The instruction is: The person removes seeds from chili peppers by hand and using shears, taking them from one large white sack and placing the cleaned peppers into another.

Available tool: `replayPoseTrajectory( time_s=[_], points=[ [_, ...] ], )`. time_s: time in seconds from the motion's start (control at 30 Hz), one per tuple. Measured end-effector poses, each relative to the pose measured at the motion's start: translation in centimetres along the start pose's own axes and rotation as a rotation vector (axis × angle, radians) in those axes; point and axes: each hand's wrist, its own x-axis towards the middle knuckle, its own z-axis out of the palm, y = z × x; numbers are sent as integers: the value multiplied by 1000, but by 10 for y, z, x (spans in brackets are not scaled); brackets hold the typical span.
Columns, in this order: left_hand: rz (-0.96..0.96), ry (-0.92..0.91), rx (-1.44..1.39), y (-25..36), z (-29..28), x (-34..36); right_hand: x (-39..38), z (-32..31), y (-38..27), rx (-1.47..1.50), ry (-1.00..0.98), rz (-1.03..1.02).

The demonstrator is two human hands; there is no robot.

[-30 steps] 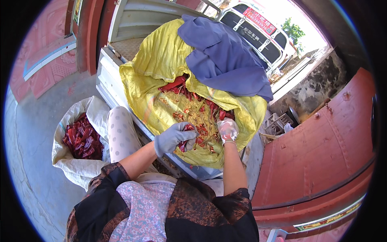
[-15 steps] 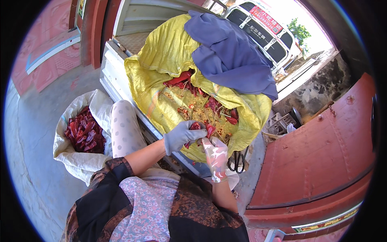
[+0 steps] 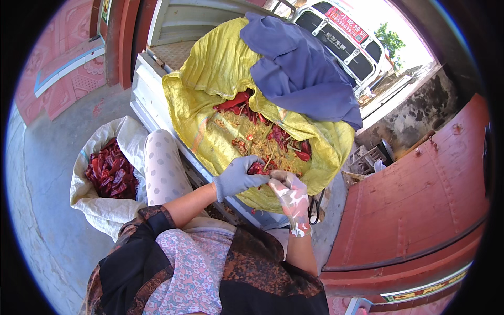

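Observation:
A big yellow woven sack (image 3: 210, 79) lies spread open in front of me with dried red chillies (image 3: 273, 136) and yellowish seeds and stems in it. My left hand (image 3: 237, 177), in a grey glove, grips a dark red chilli (image 3: 257, 169) at the sack's near edge. Against that same chilli rests my right hand (image 3: 290, 195), in a clear plastic glove, its fingers curled around the chilli's end. The two hands touch each other over the sack's near rim.
A white sack (image 3: 100, 210) holding dark red chillies (image 3: 111, 172) stands at my left on the concrete floor. A blue cloth (image 3: 299, 68) drapes the yellow sack's far side. Black scissors (image 3: 315, 207) lie below the sack. A red metal door (image 3: 420, 210) is on my right, a white vehicle behind.
My right hand came back up from below the sack's edge to meet my left hand at the chilli. The left hand stayed near the sack's front rim.

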Motion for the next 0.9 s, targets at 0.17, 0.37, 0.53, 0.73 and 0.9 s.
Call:
replayPoseTrajectory(
  time_s=[0.17, 0.37, 0.53, 0.73, 0.9],
  points=[
    [154, -32, 176, -9, 4, 1, 10, 10, -14, -329, 82, -288],
    [52, -121, -102, -17, 1, 3, 10, 10, -14, -629, 124, -520],
    [8, -220, -256, -19, 4, 2, 16, 14, 16, 89, 63, -101],
    [37, -176, -222, -9, 2, 1, 20, 12, 6, 622, 59, 411],
    [247, -123, -159, -32, 3, 15, 28, 14, 14, 607, 82, 492]
  ],
)
